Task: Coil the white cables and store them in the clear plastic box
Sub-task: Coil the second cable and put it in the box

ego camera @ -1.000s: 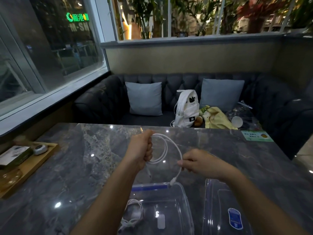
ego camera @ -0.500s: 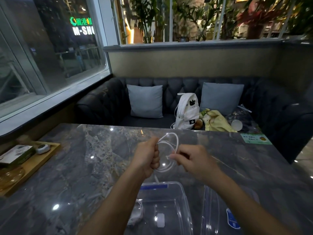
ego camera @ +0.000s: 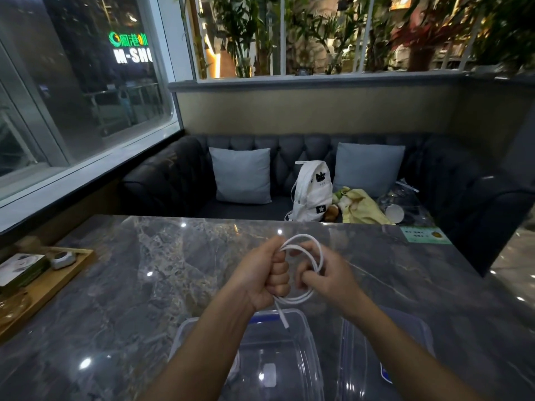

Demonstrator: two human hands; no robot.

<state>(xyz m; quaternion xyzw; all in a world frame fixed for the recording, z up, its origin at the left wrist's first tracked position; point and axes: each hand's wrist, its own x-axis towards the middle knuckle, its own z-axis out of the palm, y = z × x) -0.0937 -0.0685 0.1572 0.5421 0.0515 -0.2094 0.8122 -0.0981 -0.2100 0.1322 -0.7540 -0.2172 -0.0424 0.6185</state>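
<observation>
**Coil's basically done, box drop is up next**

The left hand (ego camera: 266, 273) is clenching into a full fist around the gathered strands of the white cable (ego camera: 304, 235), so that side of the coil is getting pinned tight. The right hand (ego camera: 328, 277) is sitting just beside it, its fingers curling in and hooking the opposite side of the loop. Both hands are grasping the same cable, nothing loose-fingered here. The loops are standing up in the air between the two hands, above the tabletop (ego camera: 139, 285) and not touching it.

One short tail is hanging out under the left fist. Its plug end (ego camera: 285, 322) is dangling right over the far rim of the clear plastic box (ego camera: 182, 334), which is sitting open on the tabletop close to the person. Its lid (ego camera: 405, 337) is lying just beside it on the right.

My read: this is the very end of the coiling step for this cable. I reckon the next move is calling for tucking or wrapping in that last dangling bit so the coil isn't springing apart. After that it's lowering the bundle into the box. I can't tell whether something white is already lying in the box, since the left forearm is covering that corner.
</observation>
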